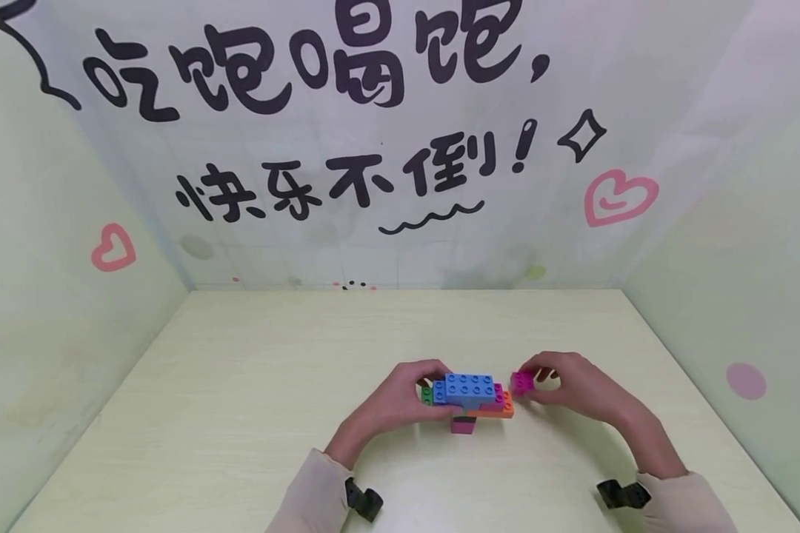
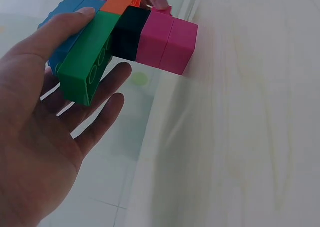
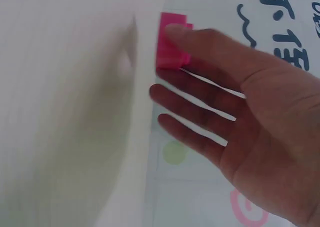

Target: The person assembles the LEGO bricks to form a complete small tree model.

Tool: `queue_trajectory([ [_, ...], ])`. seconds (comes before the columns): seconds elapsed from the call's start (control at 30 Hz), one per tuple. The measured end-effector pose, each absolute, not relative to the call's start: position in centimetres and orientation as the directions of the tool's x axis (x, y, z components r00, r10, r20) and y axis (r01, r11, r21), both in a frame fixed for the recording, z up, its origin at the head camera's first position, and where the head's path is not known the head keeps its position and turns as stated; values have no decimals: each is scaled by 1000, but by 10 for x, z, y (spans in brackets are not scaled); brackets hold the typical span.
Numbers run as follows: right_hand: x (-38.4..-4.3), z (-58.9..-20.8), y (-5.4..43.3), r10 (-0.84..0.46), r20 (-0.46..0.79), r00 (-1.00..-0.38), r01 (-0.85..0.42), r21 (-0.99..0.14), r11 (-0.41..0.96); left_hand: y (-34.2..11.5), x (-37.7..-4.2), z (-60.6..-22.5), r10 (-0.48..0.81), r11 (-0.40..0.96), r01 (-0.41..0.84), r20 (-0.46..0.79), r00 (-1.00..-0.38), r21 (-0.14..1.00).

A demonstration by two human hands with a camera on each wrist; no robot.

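My left hand (image 1: 403, 396) grips a structure of joined toy building bricks by its left end. On top lies a blue brick (image 1: 470, 388) with studs up; a green brick (image 2: 85, 59), an orange brick (image 1: 500, 407) and a pink brick sit around and below it. Black (image 2: 131, 34) and pink bricks (image 2: 167, 42) make a column under the middle. Just right of the structure, my right hand (image 1: 570, 381) pinches a separate magenta brick (image 1: 523, 383) between thumb and fingers. That brick looks slightly apart from the structure in the head view. The left hand's other fingers are partly hidden behind the bricks.
The pale wood-grain table (image 1: 273, 348) spreads around both hands. A white back wall (image 1: 293, 252) with black lettering and pink hearts stands behind, with side walls left and right. Each wrist carries a black strap mount (image 1: 363, 500).
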State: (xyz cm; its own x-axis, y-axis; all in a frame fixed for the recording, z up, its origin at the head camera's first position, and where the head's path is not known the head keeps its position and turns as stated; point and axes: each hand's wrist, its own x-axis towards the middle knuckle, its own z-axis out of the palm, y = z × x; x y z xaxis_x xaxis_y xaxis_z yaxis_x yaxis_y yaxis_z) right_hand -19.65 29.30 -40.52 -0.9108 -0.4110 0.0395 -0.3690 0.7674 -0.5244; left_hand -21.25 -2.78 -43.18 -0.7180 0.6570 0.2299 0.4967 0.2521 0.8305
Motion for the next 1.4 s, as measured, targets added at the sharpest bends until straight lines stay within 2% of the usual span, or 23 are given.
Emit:
queue_trajectory([
  [0.23,-188,-383,282,-348,304,-887,-462,-585,667,-27,-212,-435,655,270,469,196,-729,841],
  [0.43,-176,-369,253,-330,418,-846,-533,-645,548,-27,-212,-436,659,272,467,191,-728,842],
  [0.73,-169,-372,224,-472,438,-765,-634,-636,439,-28,-211,-435,665,250,480,211,-716,841],
  [1.4,-169,-375,222,-481,432,-763,-636,-636,438,-28,-211,-434,669,262,494,213,-712,829],
])
